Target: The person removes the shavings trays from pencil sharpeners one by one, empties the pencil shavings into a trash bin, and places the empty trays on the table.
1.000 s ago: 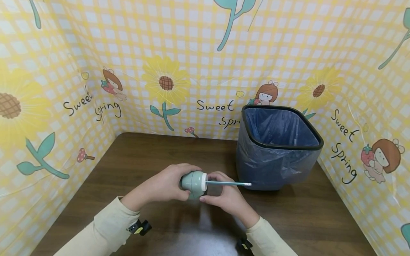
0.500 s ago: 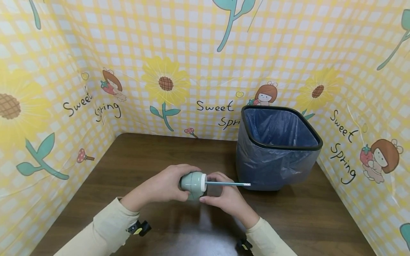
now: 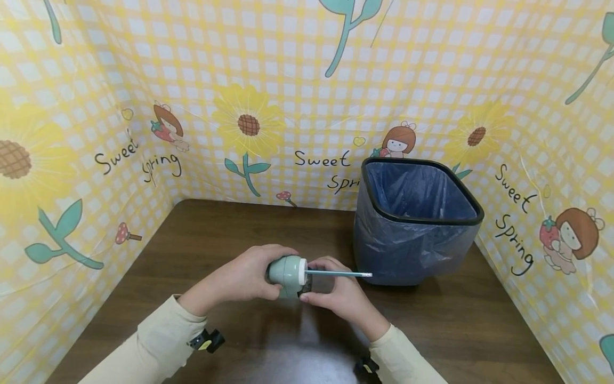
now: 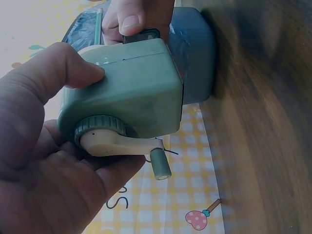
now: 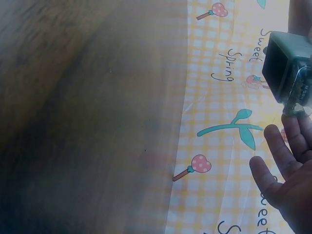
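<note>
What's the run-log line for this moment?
left hand: holds green sharpener | right hand: grips clear drawer, at least partly out | pencil: in sharpener | bin: upright on table

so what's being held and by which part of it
The left hand grips the green sharpener by its body; the right hand holds the see-through drawer by its sides.

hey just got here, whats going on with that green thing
A person grips a green pencil sharpener in the left hand, with a pencil sticking out of it. The right hand holds its clear shavings drawer, which is at least partly out. A lined bin stands on the table, farther off to the right.
</note>
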A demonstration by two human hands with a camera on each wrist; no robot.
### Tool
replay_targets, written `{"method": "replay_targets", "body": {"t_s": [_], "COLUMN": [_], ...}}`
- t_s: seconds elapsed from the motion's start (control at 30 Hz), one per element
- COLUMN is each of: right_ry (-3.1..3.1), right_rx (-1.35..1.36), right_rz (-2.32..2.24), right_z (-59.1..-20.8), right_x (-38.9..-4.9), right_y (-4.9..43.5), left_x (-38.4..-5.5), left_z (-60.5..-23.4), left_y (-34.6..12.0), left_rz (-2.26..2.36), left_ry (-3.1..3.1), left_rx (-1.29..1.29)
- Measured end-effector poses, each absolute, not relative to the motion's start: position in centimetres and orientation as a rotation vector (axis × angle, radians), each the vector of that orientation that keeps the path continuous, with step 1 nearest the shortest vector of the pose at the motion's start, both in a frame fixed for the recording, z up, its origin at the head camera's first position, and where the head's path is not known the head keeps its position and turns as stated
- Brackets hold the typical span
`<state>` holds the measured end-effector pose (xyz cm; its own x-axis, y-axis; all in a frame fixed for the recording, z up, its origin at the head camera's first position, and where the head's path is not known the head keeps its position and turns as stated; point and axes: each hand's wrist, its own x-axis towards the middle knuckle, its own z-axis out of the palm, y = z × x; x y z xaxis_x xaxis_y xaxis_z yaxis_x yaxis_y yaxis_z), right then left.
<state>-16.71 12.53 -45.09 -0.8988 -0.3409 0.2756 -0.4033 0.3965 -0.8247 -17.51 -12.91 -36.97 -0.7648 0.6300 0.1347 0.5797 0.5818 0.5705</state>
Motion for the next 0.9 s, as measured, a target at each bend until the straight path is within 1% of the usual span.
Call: {"method": "replay_targets", "body": {"t_s": [0.9], "right_ry": [-2.544], "right_rx": [0.695], "right_rz": [1.571], "right_z": [-45.05], "right_x": [-16.68], "right_y": [13.05], "left_x": [-17.52], "left_z": [-36.78], "left_y": [-13.12], "left_rz": [0.939], "left_ry": [2.713], "left_rx": [1.027]}}
